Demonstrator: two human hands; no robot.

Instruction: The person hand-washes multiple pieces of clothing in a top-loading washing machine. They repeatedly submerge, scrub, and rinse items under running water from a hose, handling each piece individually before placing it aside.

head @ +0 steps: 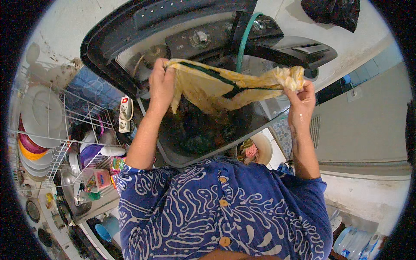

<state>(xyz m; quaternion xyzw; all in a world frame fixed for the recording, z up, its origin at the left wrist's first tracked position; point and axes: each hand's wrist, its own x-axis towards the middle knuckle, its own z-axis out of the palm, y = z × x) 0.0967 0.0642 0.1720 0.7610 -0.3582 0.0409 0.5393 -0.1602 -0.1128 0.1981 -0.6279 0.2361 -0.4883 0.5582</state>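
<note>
A wet yellow garment (208,84) with dark green trim hangs stretched between my two hands. My left hand (161,81) pinches its left end, and a corner dangles below the fingers. At the other side, my right hand (301,96) grips a bunched, pale ruffled end. Below the cloth lies the open tub of a washing machine (152,130), holding dark water or laundry that is too dim to make out. A green hose (246,39) curves over the control panel (195,40) and down behind the garment.
The raised black lid (97,48) stands behind the tub. A dish rack (65,130) with plates and a power strip (124,113) are at left. A basin (265,146) with clothes sits below right. Large water bottles (352,242) lie at lower right. A black plastic bag (338,13) hangs above.
</note>
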